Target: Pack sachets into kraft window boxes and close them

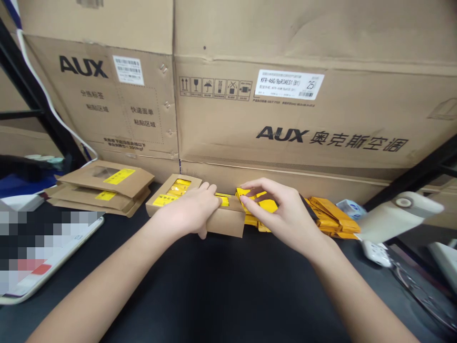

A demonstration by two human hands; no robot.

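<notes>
A long brown kraft box with a cut-out top window lies on the black table. Yellow packets show through its window. My left hand wraps over the box's middle, fingers across the top and one digit down the front side. At the box's right end, my right hand has thumb and forefinger closed together on the edge of a yellow packet. More yellow packets lie behind and below that hand. The exact grip of the right fingers is partly hidden.
Flat kraft boxes with yellow labels are stacked at left, near a phone. On the right are orange-yellow packets, a small blue-white box, a white cylinder and a white keyring item. Large AUX cartons wall the back.
</notes>
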